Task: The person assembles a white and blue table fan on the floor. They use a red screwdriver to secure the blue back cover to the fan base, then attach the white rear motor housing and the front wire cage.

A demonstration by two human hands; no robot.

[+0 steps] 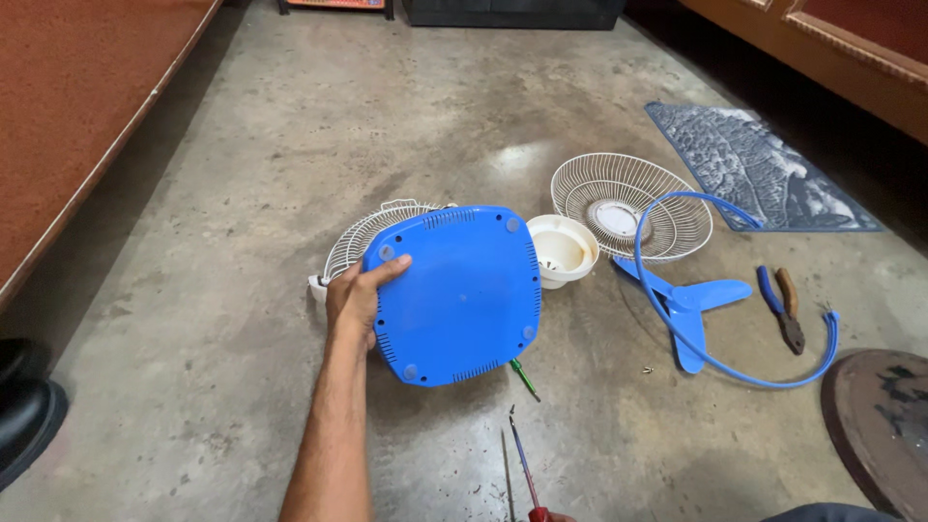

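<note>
Your left hand [356, 295] grips the left edge of the blue fan base [454, 295], thumb over the top face, fingers wrapped underneath, base tilted up with its underside facing you. Hand closed firmly on it.

Your right hand [553, 517] barely shows at the bottom edge, below the base; cannot tell how far it's closed. A red-handled screwdriver [523, 464] rises from it, tip pointing up toward the base, a thin metal rod [506, 464] just beside it on the left.

A green-handled screwdriver [524, 378] pokes out from under the base's lower right corner. Behind the base, upper left, 1 white wire guard [372, 232], partly hidden. Touching the base's right edge, a white plastic cup-shaped housing [563, 249]. Right of that, a 2nd white wire guard [628, 206] lying flat. A blue ring band [735, 290] loops right of the base, with the blue fan blade [688, 304] inside it. Pliers [783, 309] lie within the ring, far right. A grey mat [759, 169] sits further right, up top. Everything rests on the concrete floor [242, 193]. A black shoe [24, 396] sits well left of the base.
</note>
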